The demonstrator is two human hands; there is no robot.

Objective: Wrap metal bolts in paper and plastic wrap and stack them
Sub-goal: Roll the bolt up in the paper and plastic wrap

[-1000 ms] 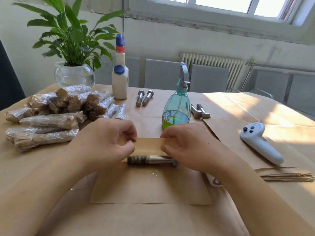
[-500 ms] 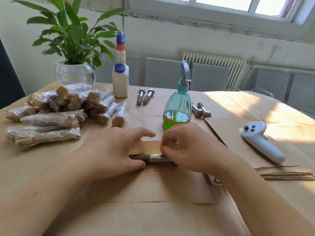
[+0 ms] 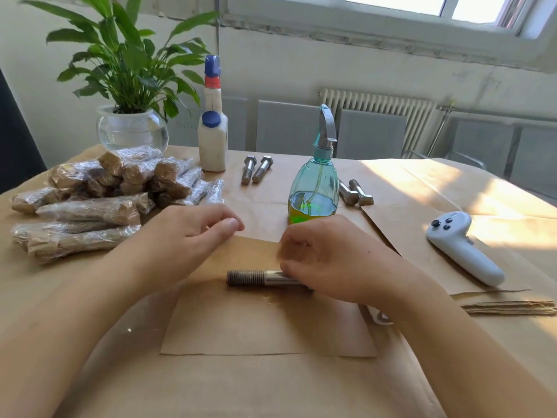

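A metal bolt [image 3: 256,278] lies across a brown paper sheet [image 3: 265,330] in the middle of the table, threaded end to the left. My right hand [image 3: 334,257] covers the bolt's head end, thumb and fingers closed on the shank. My left hand [image 3: 184,239] hovers above the sheet's far left corner, fingers loosely spread and holding nothing. A stack of wrapped bolts [image 3: 99,194] in paper and plastic film sits at the left. Two bare bolts [image 3: 256,168] lie at the back, two more bare bolts [image 3: 355,193] behind the spray bottle.
A teal spray bottle [image 3: 315,185] stands just beyond my hands. A white glue bottle [image 3: 212,137] and a potted plant [image 3: 129,95] stand at the back left. A white controller [image 3: 461,245] lies at the right, a pile of paper strips [image 3: 512,307] below it.
The folded-over paper edge has been let go and lies flat. My left hand has lifted off the bolt and moved up-left, leaving the threaded end bare. My right hand stays on the bolt.
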